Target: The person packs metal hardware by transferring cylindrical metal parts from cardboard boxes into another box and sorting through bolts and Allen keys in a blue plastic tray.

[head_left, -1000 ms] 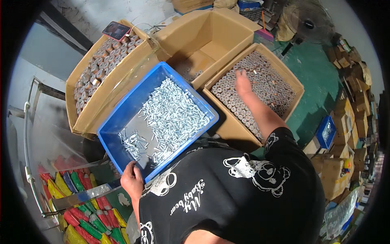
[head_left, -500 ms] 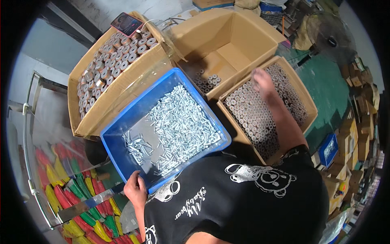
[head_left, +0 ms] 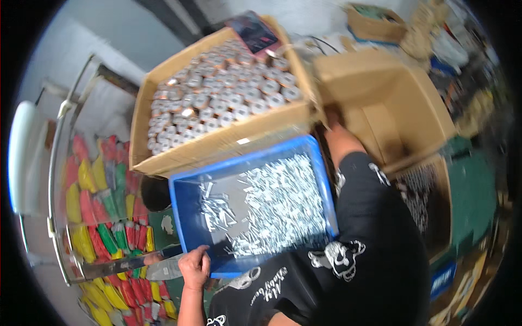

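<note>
My left hand (head_left: 194, 267) is curled closed at the near left corner of a blue plastic tub (head_left: 179, 209); whatever its fingers hold, if anything, is hidden. The tub carries a large heap of short silver screw-like pins (head_left: 285, 201) and a smaller pile (head_left: 216, 212) on its left side. My right hand (head_left: 335, 120) reaches down at the left side of a tall open cardboard box (head_left: 427, 106). Its fingers are in shadow and blurred, so their grip does not show. My right forearm passes over the gap beside the tub.
Behind the tub, a cardboard box (head_left: 217, 138) holds rows of copper-sided spools (head_left: 239, 100), with a phone (head_left: 253, 32) on its back corner. Right of me, a carton (head_left: 445, 209) contains round pieces with centre holes (head_left: 416, 195). A metal rail (head_left: 57, 157) and colourful bundles (head_left: 103, 201) stand left.
My right hand has moved left from the carton of round pieces to the tall box. My left hand has curled at the tub's corner. The whole view has shifted.
</note>
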`<action>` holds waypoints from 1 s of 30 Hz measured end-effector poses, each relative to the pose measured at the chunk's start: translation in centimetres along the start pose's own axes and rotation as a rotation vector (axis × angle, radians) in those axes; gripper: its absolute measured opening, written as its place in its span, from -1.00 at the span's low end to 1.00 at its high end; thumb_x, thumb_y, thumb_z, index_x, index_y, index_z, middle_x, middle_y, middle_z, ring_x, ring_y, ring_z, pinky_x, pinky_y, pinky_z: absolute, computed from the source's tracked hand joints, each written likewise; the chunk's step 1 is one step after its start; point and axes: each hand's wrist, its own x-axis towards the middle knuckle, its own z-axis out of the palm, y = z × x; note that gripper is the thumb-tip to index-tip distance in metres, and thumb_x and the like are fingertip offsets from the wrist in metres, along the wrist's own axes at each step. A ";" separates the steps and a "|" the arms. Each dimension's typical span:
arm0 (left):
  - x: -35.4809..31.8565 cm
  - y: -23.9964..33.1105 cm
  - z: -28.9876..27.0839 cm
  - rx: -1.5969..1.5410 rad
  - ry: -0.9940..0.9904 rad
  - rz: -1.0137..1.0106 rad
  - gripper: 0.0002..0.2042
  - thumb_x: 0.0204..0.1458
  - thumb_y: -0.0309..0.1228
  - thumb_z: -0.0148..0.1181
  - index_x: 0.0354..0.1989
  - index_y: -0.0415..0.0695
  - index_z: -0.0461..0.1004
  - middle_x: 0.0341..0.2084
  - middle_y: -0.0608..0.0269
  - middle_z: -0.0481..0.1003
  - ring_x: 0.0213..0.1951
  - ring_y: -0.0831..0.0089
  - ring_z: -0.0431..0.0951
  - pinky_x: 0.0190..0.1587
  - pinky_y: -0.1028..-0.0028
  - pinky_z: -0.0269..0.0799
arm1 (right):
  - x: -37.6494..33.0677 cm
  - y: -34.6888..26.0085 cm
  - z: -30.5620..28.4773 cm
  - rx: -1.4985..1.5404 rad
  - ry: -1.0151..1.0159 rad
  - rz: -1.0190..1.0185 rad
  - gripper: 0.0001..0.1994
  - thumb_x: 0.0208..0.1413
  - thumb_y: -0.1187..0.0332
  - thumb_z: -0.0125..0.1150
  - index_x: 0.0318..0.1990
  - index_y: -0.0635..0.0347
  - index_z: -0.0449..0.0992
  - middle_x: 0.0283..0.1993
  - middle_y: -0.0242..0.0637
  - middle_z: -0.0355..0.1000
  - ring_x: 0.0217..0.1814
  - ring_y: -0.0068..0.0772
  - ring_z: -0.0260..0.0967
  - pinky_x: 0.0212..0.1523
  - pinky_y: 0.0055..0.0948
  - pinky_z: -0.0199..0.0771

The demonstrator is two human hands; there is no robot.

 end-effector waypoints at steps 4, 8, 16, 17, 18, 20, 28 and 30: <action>-2.1 1.2 -2.1 0.129 -0.097 -0.141 -0.83 -0.18 -0.54 0.19 -0.37 -0.10 0.59 -0.67 0.27 0.47 -0.62 0.30 0.52 -0.50 0.35 0.41 | -2.9 -9.6 2.9 0.388 -0.165 -0.105 -0.74 0.26 0.26 0.02 0.01 0.06 0.54 -0.03 -0.16 0.52 -0.10 -0.14 0.47 -0.17 -0.12 0.50; -2.5 1.6 -2.2 0.107 -0.030 -0.120 -0.84 -0.17 -0.53 0.19 -0.37 -0.11 0.59 -0.68 0.26 0.48 -0.61 0.30 0.52 -0.50 0.34 0.42 | -5.5 -7.9 -1.3 0.660 -0.391 0.022 -0.78 0.27 0.28 0.01 -0.05 0.07 0.53 -0.14 -0.18 0.52 -0.27 -0.20 0.44 -0.29 -0.20 0.49; -1.7 0.7 -2.3 0.030 0.006 -0.030 -0.86 -0.13 -0.51 0.20 -0.35 -0.14 0.57 -0.61 0.15 0.51 -0.56 0.18 0.55 -0.46 0.27 0.46 | -7.9 7.9 -17.8 1.662 -1.051 0.185 -0.79 0.21 0.27 0.15 -0.07 0.11 0.51 -0.39 -0.32 0.45 -0.55 -0.66 0.23 -0.61 -0.56 0.24; -2.5 0.9 -2.3 0.045 0.022 -0.057 -0.86 -0.13 -0.50 0.20 -0.35 -0.16 0.56 -0.61 0.13 0.51 -0.55 0.16 0.55 -0.46 0.25 0.46 | -10.4 5.3 -24.1 1.571 -0.819 0.133 -0.72 0.20 0.22 0.19 -0.05 0.20 0.48 -0.42 -0.36 0.43 -0.58 -0.76 0.15 -0.65 -0.72 0.05; -2.6 0.8 -2.4 0.034 0.024 -0.059 -0.87 -0.12 -0.50 0.20 -0.36 -0.16 0.56 -0.60 0.12 0.51 -0.53 0.15 0.56 -0.45 0.24 0.46 | -12.1 5.1 -27.5 1.737 -0.571 -0.005 -0.71 0.20 0.20 0.20 -0.09 0.25 0.47 -0.44 -0.39 0.41 -0.61 -0.73 0.16 -0.69 -0.73 0.02; -2.0 0.6 -2.3 0.000 0.012 -0.025 -0.89 -0.11 -0.49 0.19 -0.37 -0.17 0.55 -0.60 0.09 0.51 -0.51 0.12 0.56 -0.44 0.22 0.46 | -14.4 6.2 -33.6 1.691 -0.345 -0.317 -0.65 0.20 0.14 0.20 -0.05 0.26 0.48 -0.47 -0.42 0.39 -0.70 -0.74 0.04 -0.77 -0.71 -0.05; -3.1 -0.5 -2.4 -0.067 0.015 0.028 -0.87 -0.09 -0.46 0.19 -0.36 -0.18 0.57 -0.52 0.05 0.55 -0.45 0.08 0.57 -0.38 0.18 0.47 | -12.8 -27.5 -42.8 0.369 0.107 -0.555 -0.56 0.09 0.17 0.19 0.11 0.15 0.49 0.02 0.01 0.50 0.05 -0.03 0.46 0.10 -0.19 0.43; -3.2 -0.6 -2.5 -0.092 0.027 0.045 -0.88 -0.08 -0.45 0.18 -0.36 -0.18 0.57 -0.52 0.05 0.55 -0.45 0.07 0.57 -0.38 0.18 0.47 | -11.2 -30.4 -40.3 0.185 0.073 -0.500 -0.51 0.07 0.16 0.19 0.16 0.09 0.44 0.05 0.02 0.48 0.08 0.03 0.44 0.13 -0.14 0.42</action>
